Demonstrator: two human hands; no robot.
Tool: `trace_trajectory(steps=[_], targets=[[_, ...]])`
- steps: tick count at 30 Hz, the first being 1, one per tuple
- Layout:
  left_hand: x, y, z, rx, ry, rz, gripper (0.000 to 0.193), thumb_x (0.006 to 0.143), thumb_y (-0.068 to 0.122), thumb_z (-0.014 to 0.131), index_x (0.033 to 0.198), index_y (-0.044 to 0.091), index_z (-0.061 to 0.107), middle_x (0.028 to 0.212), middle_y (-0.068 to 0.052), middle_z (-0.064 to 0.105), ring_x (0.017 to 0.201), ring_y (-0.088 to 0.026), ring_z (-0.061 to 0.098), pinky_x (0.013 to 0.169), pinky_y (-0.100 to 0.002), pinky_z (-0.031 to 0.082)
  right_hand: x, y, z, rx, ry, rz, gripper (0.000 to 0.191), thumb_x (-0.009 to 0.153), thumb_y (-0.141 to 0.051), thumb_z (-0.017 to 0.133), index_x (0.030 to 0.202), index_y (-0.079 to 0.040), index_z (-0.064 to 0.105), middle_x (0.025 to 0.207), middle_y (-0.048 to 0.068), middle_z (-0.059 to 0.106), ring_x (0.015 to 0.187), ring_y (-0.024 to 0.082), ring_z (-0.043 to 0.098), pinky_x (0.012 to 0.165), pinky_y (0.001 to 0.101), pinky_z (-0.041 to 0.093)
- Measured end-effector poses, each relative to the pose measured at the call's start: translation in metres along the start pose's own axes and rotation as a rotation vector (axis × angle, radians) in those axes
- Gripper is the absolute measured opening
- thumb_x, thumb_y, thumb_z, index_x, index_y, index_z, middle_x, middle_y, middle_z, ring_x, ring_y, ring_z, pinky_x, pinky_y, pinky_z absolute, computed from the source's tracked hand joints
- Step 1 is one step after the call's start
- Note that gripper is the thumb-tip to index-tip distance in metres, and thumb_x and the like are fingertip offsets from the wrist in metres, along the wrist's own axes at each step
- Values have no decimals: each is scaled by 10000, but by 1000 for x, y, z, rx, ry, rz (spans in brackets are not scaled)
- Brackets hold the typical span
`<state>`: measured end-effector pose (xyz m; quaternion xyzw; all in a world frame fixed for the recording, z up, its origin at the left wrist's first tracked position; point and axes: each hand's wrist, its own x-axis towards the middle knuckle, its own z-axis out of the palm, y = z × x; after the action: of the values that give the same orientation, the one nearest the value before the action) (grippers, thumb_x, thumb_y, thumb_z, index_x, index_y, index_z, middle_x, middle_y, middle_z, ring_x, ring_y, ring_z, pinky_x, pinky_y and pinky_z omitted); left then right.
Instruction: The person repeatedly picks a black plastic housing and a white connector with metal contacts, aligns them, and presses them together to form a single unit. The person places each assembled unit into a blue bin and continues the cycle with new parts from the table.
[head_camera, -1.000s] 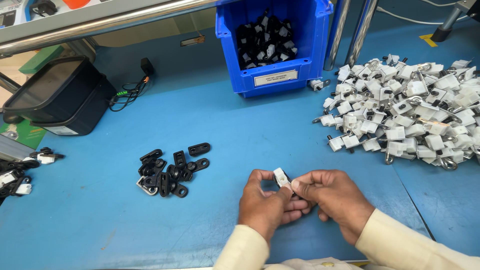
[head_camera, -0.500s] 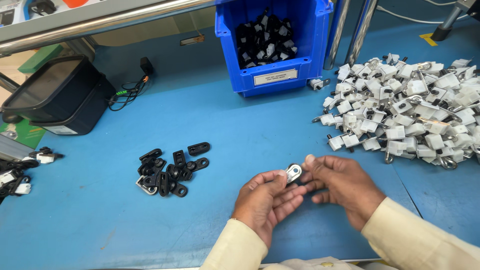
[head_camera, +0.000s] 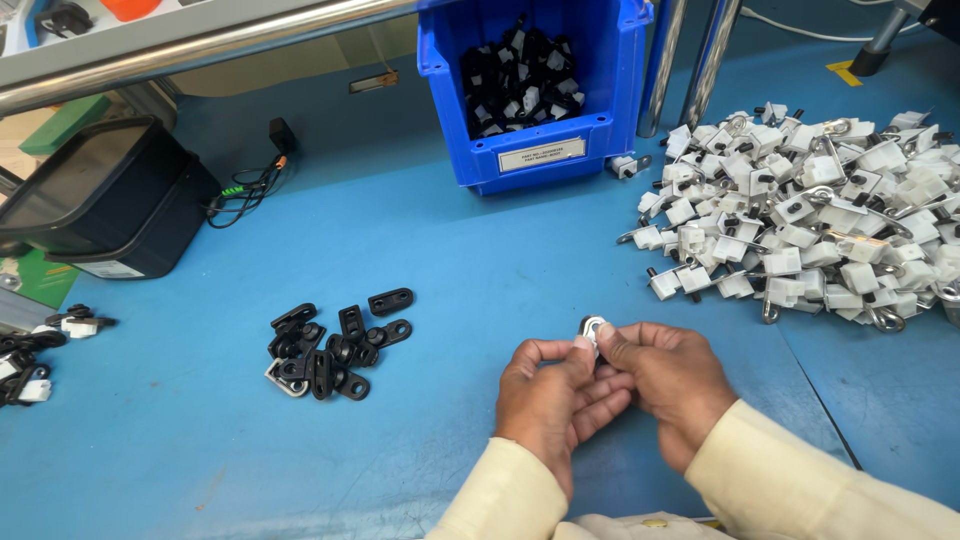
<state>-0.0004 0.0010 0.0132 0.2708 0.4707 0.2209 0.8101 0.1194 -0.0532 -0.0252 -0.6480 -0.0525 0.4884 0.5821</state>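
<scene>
The left hand (head_camera: 548, 400) and right hand (head_camera: 672, 385) met low over the blue tabletop (head_camera: 480, 250), their fingers pinching one small white piece with a metal ring (head_camera: 592, 328) between the thumbs. It looked mid-assembly, though the joint itself was hidden. A small heap of black tabs (head_camera: 335, 345) lay to the left, a big pile of white pieces (head_camera: 800, 215) to the right, and a blue bin (head_camera: 535, 85) held more black parts, so much work seemed left.
</scene>
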Motion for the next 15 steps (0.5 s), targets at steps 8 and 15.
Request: trace_trajectory(steps=[8, 15], targets=[[0, 2, -4, 3, 43, -13, 232, 964, 211, 665, 1062, 40, 542, 1031, -187, 732, 919, -254, 767, 843, -367, 660, -9, -7, 1, -14, -58, 51, 299, 973, -283, 624, 932, 2, 702, 820, 83, 719, 717, 168, 662, 710, 332, 579], [3, 1, -9, -41, -41, -55, 314, 956, 264, 653, 1173, 49, 580, 1021, -174, 728, 914, -256, 755, 837, -369, 650, -5, -12, 2, -120, -32, 16, 189, 940, -185, 698, 953, 3, 708, 847, 143, 726, 719, 198, 665, 691, 345, 552]])
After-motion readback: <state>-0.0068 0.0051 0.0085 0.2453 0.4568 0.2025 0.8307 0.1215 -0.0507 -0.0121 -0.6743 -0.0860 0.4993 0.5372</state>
